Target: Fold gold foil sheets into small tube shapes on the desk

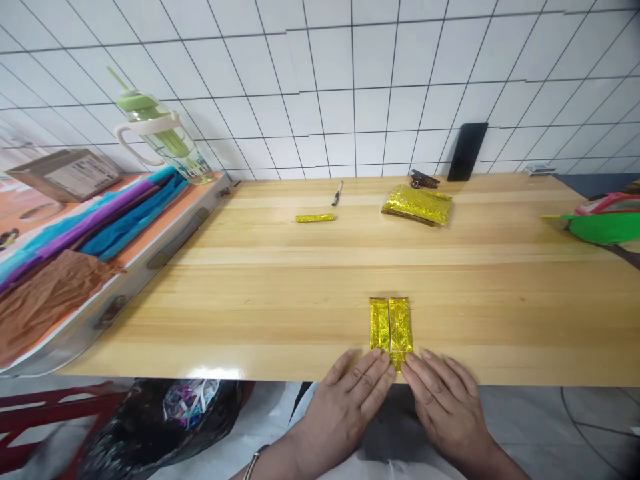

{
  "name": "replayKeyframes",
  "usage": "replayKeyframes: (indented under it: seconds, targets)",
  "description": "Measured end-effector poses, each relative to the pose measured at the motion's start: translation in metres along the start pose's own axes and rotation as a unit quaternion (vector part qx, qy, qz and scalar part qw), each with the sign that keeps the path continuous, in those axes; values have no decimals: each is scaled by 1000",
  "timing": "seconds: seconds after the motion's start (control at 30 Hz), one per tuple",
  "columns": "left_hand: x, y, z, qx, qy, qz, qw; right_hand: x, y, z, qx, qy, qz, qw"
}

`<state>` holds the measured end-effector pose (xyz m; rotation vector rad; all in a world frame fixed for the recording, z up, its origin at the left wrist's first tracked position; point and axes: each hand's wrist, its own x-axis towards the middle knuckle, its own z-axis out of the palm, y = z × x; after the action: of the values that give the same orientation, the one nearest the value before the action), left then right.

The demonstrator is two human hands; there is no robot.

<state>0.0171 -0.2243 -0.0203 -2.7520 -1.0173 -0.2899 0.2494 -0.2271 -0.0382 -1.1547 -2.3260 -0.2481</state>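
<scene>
A sheet of shiny gold foil paper (pixel 401 323) lies near the table's front edge, its two sides folded in to a seam along the middle. At its near end a narrow strip is turned up. My left hand (pixel 353 393) lies flat with fingertips on the lower left corner of the foil. On the lower right corner rest the fingertips of my right hand (pixel 447 397), fingers stretched out. Farther back are a stack of gold foil sheets (pixel 417 205) and a narrow gold foil roll or folded strip (pixel 315 218).
A pen (pixel 338 193), a black clip (pixel 425 179) and a phone (pixel 467 152) leaning on the tiled wall stand at the back. Left are a green-lidded bottle (pixel 165 137), coloured paper (pixel 140 220) and a cardboard box (pixel 65 175). Below hangs a black bag (pixel 165 427). A green item (pixel 607 228) lies right.
</scene>
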Motion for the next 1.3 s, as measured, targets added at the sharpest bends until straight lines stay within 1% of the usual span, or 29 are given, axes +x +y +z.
replayKeyframes:
  seconds: [0.1,0.2,0.3,0.37,0.4,0.47,0.53,0.63,0.7,0.73,0.77,0.8,0.83,0.87,0.9,0.93,0.97,1.0,1.03,1.07,1.1,1.17,1.23,1.3]
  targets:
    - [0,-1,0,6,14,1,1000,-3,2,5,-19,25,-6,999]
    - [0,0,3,6,34,4,999,-7,2,15,-32,60,-12,998]
    - [1,4,5,4,69,-20,997,-9,2,25,-54,112,-12,992]
    - [1,7,7,2,83,-39,996,-8,0,28,-59,140,-4,988]
    - [1,10,8,0,88,-46,995,-8,-2,28,-54,144,5,988]
    - [2,16,10,-4,97,-55,994,-6,-9,24,-34,131,27,990]
    - [5,24,15,-6,102,-67,993,-4,-17,17,-21,100,40,994]
    - [10,36,20,-14,116,-91,989,-2,-27,11,-14,72,25,997]
    - [12,38,17,-42,144,-98,984,-1,-28,10,-9,62,8,998]
    - [12,36,13,-65,156,-94,981,-1,-26,10,-8,56,0,998]
    - [11,30,7,-95,168,-84,978,-1,-23,11,-9,49,-9,999]
    - [9,22,0,-131,167,-67,975,-1,-20,11,-14,39,-19,999]
    - [7,11,-7,-162,168,-68,970,-1,-17,12,-18,25,-35,999]
    - [6,-2,-15,-184,183,-86,962,-1,-14,12,-19,12,-55,998]
    - [5,-16,-22,-196,200,-110,954,-1,-11,12,-18,6,-58,998]
    - [5,-32,-28,-204,203,-138,948,-1,-8,11,-17,3,-57,998]
    - [6,-47,-33,-209,193,-170,944,-1,-7,11,-18,0,-62,998]
    - [9,-61,-37,-223,159,-181,945,-1,-5,10,-19,-2,-67,998]
    - [14,-73,-39,-241,124,-157,950,0,-4,9,-22,-5,-76,997]
    - [19,-83,-40,-259,84,-109,956,0,-2,7,-25,-9,-87,996]
    - [24,-90,-40,-273,40,-58,959,0,-1,6,-28,-15,-95,995]
    - [34,-98,-39,-294,-13,24,955,1,2,2,-29,-26,-98,994]
    - [41,-100,-38,-306,-30,73,949,1,6,-1,-24,-35,-91,995]
    - [44,-98,-37,-312,-30,95,945,0,8,-4,-16,-35,-77,996]
